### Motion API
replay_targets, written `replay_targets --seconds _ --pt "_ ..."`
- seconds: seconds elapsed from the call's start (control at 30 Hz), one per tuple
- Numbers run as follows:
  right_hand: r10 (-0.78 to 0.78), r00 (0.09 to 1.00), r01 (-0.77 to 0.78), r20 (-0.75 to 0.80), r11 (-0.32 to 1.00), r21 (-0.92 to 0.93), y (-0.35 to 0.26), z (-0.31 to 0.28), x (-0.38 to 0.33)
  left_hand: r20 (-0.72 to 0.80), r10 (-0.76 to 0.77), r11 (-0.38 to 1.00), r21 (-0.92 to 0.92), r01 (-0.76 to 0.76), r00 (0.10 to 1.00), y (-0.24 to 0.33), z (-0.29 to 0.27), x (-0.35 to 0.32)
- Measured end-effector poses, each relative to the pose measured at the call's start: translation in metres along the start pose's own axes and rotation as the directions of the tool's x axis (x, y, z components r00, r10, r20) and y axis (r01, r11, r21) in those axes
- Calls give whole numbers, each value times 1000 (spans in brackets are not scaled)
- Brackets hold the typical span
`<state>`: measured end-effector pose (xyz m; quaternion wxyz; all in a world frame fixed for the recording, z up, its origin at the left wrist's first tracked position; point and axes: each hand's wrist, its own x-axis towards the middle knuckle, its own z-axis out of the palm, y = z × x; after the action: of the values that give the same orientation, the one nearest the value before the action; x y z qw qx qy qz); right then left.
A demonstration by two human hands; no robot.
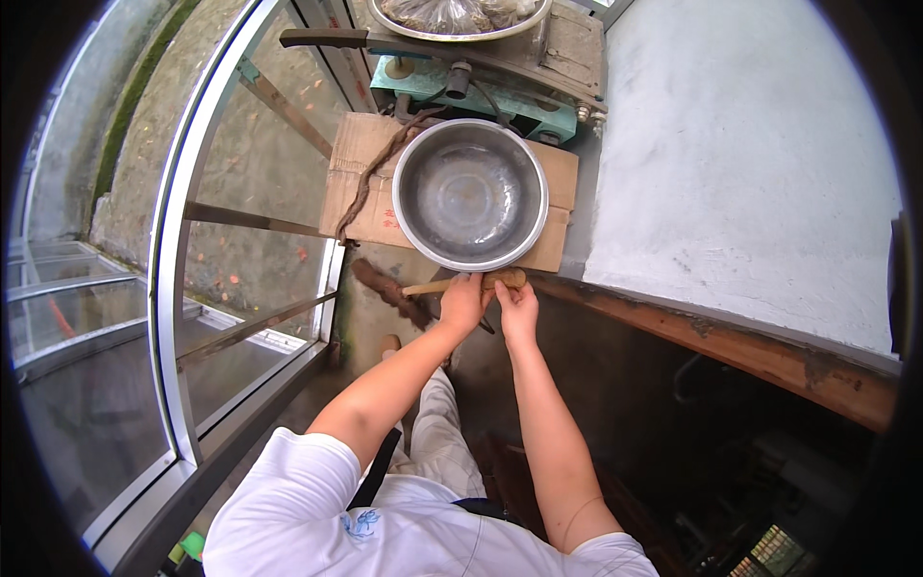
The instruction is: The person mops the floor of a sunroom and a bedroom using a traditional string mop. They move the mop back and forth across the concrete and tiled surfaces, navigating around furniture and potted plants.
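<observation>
A wooden-handled brush (504, 279) with dark brown bristles (385, 290) lies across just below a large steel bowl (470, 193). My left hand (462, 302) is closed around the handle near its middle. My right hand (517, 308) holds the handle's rounded right end. The bowl looks empty and wet, and it rests on a flattened sheet of cardboard (362, 154). Both forearms reach up from the lower edge.
A teal metal machine (481, 91) stands behind the bowl, with a metal tray of bagged stuff (452, 17) on top. A brown rope (370, 178) trails over the cardboard. A white wall (750, 163) is at right, a wooden ledge (731, 341) below it, glass-and-metal railing (183, 269) at left.
</observation>
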<state>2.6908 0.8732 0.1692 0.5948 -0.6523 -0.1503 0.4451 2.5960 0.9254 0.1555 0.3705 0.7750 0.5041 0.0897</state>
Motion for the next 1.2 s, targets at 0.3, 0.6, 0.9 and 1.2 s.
replay_targets --seconds 0.3,0.6,0.9,1.2 --pt "190 952 -186 -239 982 41 3 -27 10 12 46 998 37 -46 999 13 54 13" --pt "161 956 -227 -244 935 -274 20 -36 -15 -168 70 996 -38 -77 983 5 -2 -39" --pt "475 447 439 758 622 -648 13 93 -214 222 -456 876 -60 479 862 -88 -154 -327" --pt "716 -240 952 656 42 302 25 215 -422 -61 -974 226 -190 955 218 -153 -164 -650"
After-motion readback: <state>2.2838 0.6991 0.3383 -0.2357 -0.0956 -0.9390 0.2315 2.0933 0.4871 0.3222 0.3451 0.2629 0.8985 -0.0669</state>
